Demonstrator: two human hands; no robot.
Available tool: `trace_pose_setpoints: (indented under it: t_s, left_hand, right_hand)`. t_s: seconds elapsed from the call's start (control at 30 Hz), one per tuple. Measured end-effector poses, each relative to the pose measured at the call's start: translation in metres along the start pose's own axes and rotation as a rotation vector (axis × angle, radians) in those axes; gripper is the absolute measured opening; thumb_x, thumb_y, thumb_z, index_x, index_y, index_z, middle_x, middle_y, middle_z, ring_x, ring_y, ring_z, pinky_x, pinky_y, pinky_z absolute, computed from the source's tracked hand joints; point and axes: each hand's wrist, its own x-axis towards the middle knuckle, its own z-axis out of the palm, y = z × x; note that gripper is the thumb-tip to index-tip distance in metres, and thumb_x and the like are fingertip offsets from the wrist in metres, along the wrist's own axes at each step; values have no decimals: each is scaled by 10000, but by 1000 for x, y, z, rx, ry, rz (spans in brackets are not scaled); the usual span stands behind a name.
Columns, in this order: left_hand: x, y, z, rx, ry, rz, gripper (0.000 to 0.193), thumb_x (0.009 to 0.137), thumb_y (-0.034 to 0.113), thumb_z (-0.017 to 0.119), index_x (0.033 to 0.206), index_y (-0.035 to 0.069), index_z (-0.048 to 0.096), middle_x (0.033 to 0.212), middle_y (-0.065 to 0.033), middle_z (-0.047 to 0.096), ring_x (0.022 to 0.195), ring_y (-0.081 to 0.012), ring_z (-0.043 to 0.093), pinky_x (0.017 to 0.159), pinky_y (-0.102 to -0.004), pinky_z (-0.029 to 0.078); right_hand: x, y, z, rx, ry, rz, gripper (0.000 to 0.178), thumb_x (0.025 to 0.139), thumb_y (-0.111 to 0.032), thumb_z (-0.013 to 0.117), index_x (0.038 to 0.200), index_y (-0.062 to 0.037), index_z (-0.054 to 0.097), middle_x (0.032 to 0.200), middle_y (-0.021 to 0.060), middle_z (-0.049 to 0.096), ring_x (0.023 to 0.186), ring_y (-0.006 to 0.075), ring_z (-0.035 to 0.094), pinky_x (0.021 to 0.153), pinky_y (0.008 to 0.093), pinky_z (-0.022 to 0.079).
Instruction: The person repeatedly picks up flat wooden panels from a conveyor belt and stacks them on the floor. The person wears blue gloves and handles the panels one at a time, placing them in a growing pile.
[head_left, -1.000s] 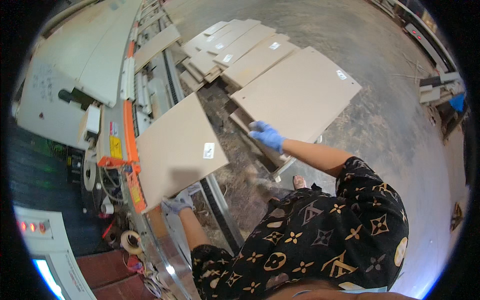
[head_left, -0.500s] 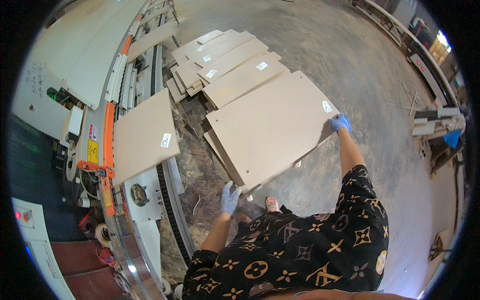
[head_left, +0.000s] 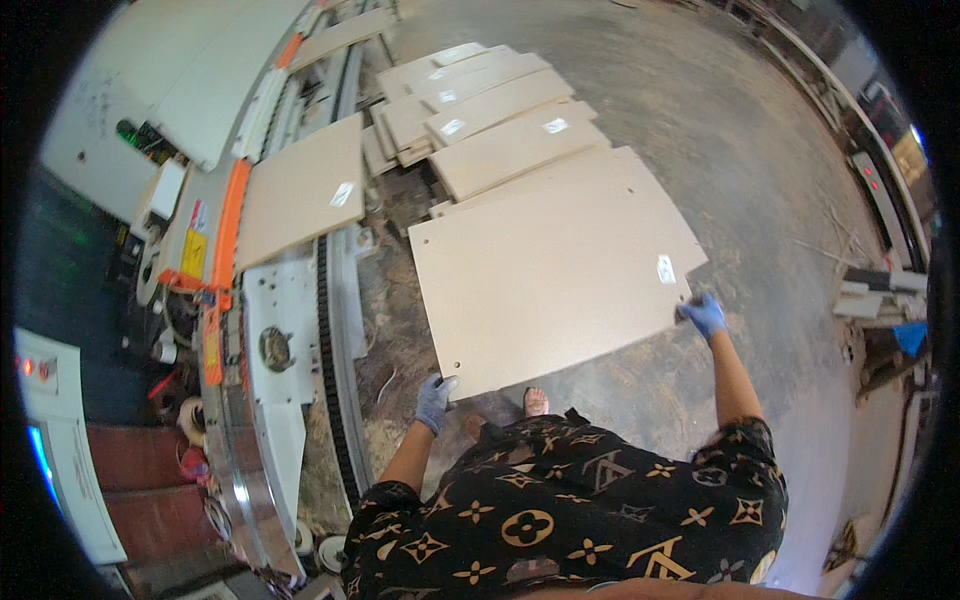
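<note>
Dusty floor (head_left: pixel 700 120), panel (head_left: pixel 550 270) over feet

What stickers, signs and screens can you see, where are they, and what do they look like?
Small white sticker: rectangle near the right hand on the big beige board.
White sticker: on the beige panel lying on the machine.
Yellow warning label: rectangle beside the orange strip.
Screen: glowing blue, far left.
</note>
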Motion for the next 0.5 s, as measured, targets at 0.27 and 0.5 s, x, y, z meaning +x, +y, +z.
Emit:
trace_pose_setpoints:
  t_s: [0.27, 0.5]
  left_hand:
    - [-79, -38, -142, -311, 410, 215, 258, 823, 192, 617, 1026, 34, 600, 921, -73, 601, 761, -163, 587, 602, -294, 507]
    - [-114, -92, -236, -985, 700, 252, 367, 832, 235, 605, 1143, 59, 525, 1055, -104, 586, 879, -231, 586, 695, -331, 520]
  right_hand:
    - [-112, -35, 100, 509, -558, 119, 442, 797, -343, 652, 1094, -42, 525, 782, 40, 600, 596, 136, 534, 511, 290, 470]
    - [-191, -115, 190, 513, -735, 6, 362, 818, -241, 645, 1062, 3, 535, 870, 51, 597, 718, 108, 516, 581, 251, 444]
